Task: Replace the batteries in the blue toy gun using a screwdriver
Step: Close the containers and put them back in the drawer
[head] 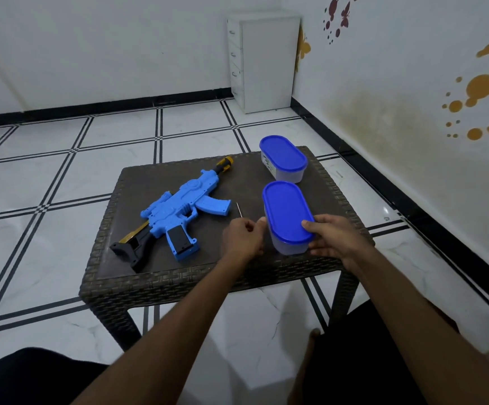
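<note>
Blue toy gun point(179, 209) lies flat on the left half of the wicker table point(155, 276), stock toward the near left corner. Near the front edge the right hand point(332, 238) grips the end of the nearer blue-lidded container point(287, 217), thumb on the lid, while the left hand point(243, 239) pinches a thin screwdriver shaft point(239, 210) just beside it. Judging from this, the lid comes off next: steady the tub's base and lift one lid corner first.

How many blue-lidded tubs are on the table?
2: a near blue-lidded oval plastic tub, gripped by the right hand, and a far blue-lidded oval plastic tub at the back edge. None hidden, seemingly.
</note>
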`<action>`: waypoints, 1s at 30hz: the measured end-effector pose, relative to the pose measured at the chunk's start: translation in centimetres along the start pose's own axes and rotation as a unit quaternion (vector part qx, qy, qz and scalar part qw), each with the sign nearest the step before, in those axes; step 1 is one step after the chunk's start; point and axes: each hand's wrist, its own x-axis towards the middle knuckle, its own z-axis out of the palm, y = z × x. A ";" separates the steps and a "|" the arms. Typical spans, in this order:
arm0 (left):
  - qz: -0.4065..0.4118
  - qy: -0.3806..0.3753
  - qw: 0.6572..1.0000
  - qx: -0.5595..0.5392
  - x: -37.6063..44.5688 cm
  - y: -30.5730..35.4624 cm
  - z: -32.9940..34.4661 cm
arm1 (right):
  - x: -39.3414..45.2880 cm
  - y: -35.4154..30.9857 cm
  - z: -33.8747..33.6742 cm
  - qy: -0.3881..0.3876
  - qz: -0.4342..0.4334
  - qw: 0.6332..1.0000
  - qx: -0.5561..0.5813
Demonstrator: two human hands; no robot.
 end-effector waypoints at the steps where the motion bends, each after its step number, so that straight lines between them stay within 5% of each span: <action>1: 0.049 0.028 0.994 0.098 0.3 -0.5 -0.5 | 0.0 0.1 0.1 0.015 -0.002 1.000 -0.008; 5: 0.133 0.077 0.926 0.344 1.6 -2.1 -1.5 | 0.1 0.3 0.2 0.050 -0.024 0.998 -0.033; 14: 0.070 0.000 0.921 0.383 2.7 0.6 -0.8 | 0.1 -0.5 0.6 0.034 -0.020 0.998 -0.054; 22: -0.066 -0.092 0.980 0.162 1.6 0.5 -2.3 | 0.5 -0.6 0.5 0.014 -0.010 0.999 -0.031; 27: -0.017 -0.015 0.994 0.111 0.5 -0.5 -2.8 | 0.0 -1.2 1.1 0.004 -0.004 1.000 -0.018; 30: -0.068 -0.011 0.998 -0.004 -0.1 -0.1 -3.4 | -0.5 -1.3 1.8 -0.006 -0.006 1.000 0.010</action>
